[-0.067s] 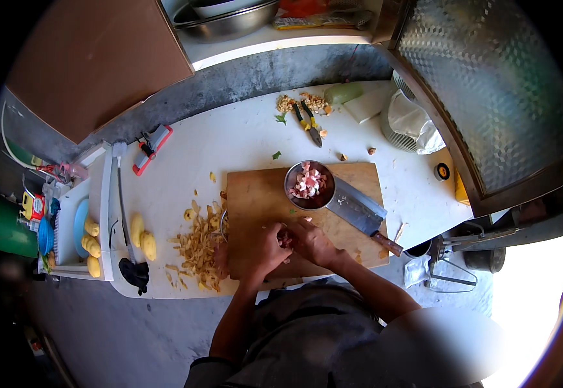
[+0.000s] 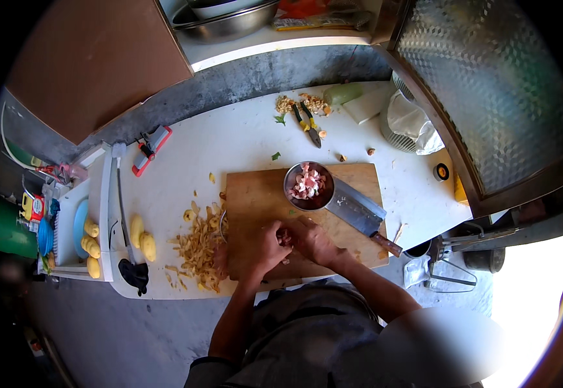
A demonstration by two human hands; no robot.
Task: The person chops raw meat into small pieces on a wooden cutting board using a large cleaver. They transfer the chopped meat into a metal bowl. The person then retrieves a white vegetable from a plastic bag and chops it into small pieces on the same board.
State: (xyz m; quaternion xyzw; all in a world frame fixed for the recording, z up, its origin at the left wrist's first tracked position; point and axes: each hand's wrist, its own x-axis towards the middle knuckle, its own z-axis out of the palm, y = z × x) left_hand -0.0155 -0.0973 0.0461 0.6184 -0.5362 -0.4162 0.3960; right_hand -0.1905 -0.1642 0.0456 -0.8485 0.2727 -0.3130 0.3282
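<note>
Over the near part of a wooden cutting board point(image 2: 255, 194), my left hand point(image 2: 268, 251) and my right hand point(image 2: 315, 242) meet. Both are closed, with small reddish meat pieces point(image 2: 285, 238) showing between them; their fingertips are partly hidden. Just beyond my hands stands a round metal bowl point(image 2: 288, 197) holding diced pink and white meat point(image 2: 308, 182). A cleaver point(image 2: 357, 207) lies flat to the bowl's right, its wooden handle pointing toward the board's near right corner.
Potato peelings point(image 2: 197, 249) are heaped left of the board, beside peeled potatoes point(image 2: 147, 246). Pliers point(image 2: 308, 126), nut-like bits point(image 2: 286, 103) and a green vegetable point(image 2: 343, 94) lie at the back. An open glass-paned cabinet door point(image 2: 488, 90) hangs over the right side.
My right hand's fingers have curled in slightly toward my left hand. The bowl, cleaver and board look the same.
</note>
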